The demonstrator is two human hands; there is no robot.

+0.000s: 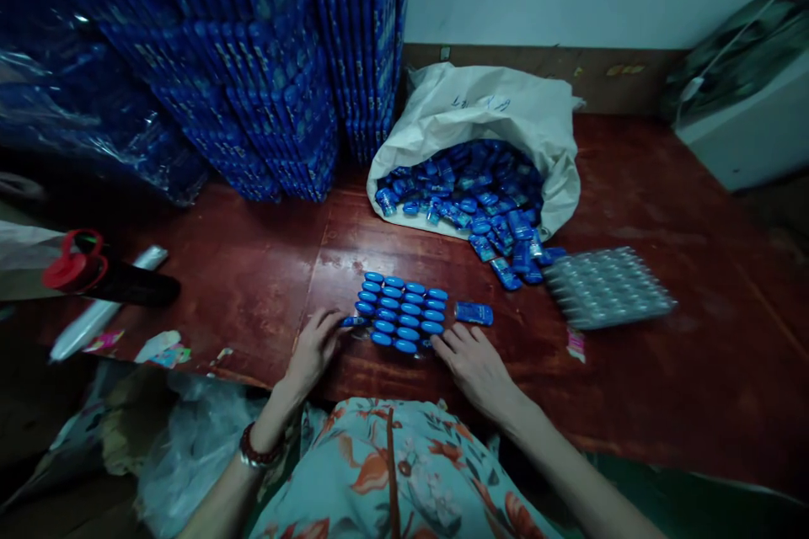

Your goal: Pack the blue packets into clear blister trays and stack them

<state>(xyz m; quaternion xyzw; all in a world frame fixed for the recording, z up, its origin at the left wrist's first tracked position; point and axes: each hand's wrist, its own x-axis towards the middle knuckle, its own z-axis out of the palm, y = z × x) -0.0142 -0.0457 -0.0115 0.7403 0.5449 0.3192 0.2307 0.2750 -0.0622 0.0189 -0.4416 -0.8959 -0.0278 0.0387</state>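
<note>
Small blue packs (397,312) stand in close rows on the table in front of me, their rounded ends up. At the left side of the rows, my left hand (316,347) pinches one blue pack (354,322), its labelled face partly showing. My right hand (475,362) is at the near right corner of the rows. Its fingertips are closed by a dark blue pack (426,343), mostly hidden by the fingers and the row. Just beyond that hand a single blue pack (474,313) lies flat.
A white sack (499,93) lies open at the back, spilling blue packs (493,185). Clear moulded plastic trays (610,290) sit at right. Tall stacks of blue packages (253,84) rise at back left. A red-lidded bottle (126,278) lies near a clear plastic roll (94,328).
</note>
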